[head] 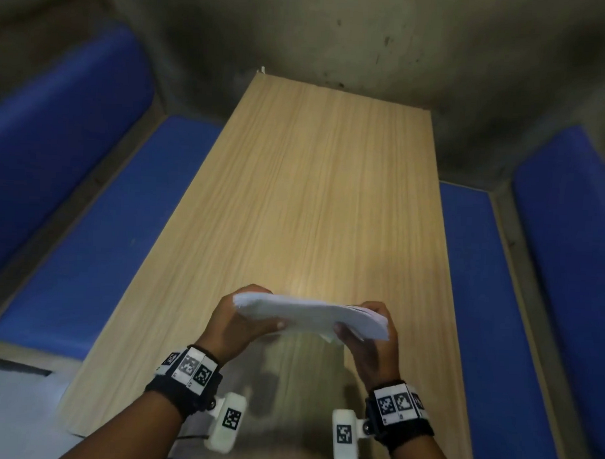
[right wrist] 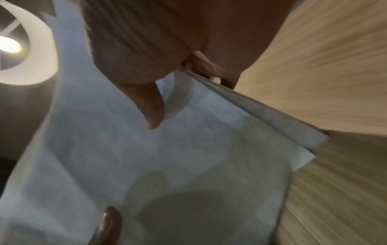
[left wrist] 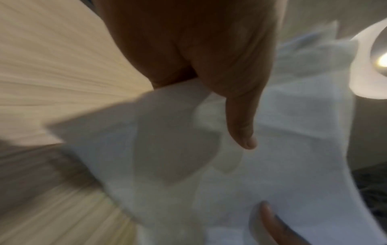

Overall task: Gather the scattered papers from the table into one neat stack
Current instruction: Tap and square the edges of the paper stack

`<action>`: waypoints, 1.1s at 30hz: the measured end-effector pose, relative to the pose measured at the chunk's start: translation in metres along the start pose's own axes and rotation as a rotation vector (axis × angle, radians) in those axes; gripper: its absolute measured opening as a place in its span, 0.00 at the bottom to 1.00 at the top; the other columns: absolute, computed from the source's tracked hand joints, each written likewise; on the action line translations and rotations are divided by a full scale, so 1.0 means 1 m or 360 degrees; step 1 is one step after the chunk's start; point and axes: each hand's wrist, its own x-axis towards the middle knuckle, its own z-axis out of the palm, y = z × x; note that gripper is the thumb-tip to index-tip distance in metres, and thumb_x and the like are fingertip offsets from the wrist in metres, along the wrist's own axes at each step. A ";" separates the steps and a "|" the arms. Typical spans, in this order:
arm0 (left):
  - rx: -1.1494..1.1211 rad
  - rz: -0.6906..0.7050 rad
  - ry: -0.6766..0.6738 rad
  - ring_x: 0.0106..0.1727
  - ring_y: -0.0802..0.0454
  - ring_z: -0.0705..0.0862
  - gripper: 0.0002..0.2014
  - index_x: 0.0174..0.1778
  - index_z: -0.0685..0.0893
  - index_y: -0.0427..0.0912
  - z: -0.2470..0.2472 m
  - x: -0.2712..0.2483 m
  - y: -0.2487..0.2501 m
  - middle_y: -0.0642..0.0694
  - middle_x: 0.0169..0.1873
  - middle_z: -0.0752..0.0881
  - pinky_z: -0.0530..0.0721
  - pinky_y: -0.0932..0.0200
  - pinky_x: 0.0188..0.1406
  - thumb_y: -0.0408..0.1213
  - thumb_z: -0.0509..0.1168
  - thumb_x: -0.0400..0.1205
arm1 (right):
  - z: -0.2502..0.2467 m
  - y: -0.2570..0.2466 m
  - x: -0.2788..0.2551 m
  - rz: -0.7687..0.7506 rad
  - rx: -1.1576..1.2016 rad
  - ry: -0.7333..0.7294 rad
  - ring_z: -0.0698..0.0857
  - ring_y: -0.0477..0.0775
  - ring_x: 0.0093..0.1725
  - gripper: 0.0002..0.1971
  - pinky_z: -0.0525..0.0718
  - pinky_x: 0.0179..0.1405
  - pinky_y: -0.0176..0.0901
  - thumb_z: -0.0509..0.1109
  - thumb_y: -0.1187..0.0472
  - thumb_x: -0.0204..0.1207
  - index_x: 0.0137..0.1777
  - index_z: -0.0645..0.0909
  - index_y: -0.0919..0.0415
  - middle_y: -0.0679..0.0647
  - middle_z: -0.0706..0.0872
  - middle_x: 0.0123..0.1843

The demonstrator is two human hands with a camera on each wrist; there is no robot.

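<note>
Both hands hold one sheaf of papers above the table

The left hand (head: 237, 325) and right hand (head: 369, 345) grip opposite ends of the white papers (head: 308, 313), raised over the near end of the wooden table (head: 316, 195)

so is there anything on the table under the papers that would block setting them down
Nothing visible does. The left hand and right hand hold the paper stack by its two ends above the near part of the wooden table, and the tabletop beneath and beyond it shows only bare wood.
</note>
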 end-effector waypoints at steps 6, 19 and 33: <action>-0.0157 -0.0042 0.0076 0.32 0.71 0.88 0.13 0.39 0.88 0.54 0.008 -0.003 0.007 0.62 0.28 0.90 0.82 0.74 0.33 0.43 0.86 0.66 | 0.007 0.002 0.000 0.0053 0.0051 0.0058 0.86 0.36 0.49 0.20 0.86 0.45 0.34 0.81 0.66 0.69 0.51 0.80 0.43 0.47 0.88 0.51; -0.0638 0.0110 0.0407 0.46 0.58 0.90 0.19 0.51 0.88 0.51 0.009 -0.021 0.013 0.51 0.46 0.93 0.87 0.65 0.41 0.49 0.83 0.67 | 0.008 -0.017 -0.013 -0.0084 0.0349 0.0183 0.88 0.57 0.49 0.16 0.87 0.45 0.54 0.75 0.48 0.70 0.53 0.82 0.56 0.58 0.88 0.48; -0.0624 0.0160 0.0601 0.36 0.54 0.76 0.22 0.34 0.80 0.44 0.023 -0.011 0.013 0.57 0.28 0.78 0.74 0.56 0.43 0.60 0.66 0.79 | 0.003 -0.034 -0.009 -0.0168 -0.0003 0.0085 0.85 0.44 0.46 0.19 0.82 0.45 0.44 0.74 0.40 0.67 0.49 0.80 0.53 0.45 0.86 0.45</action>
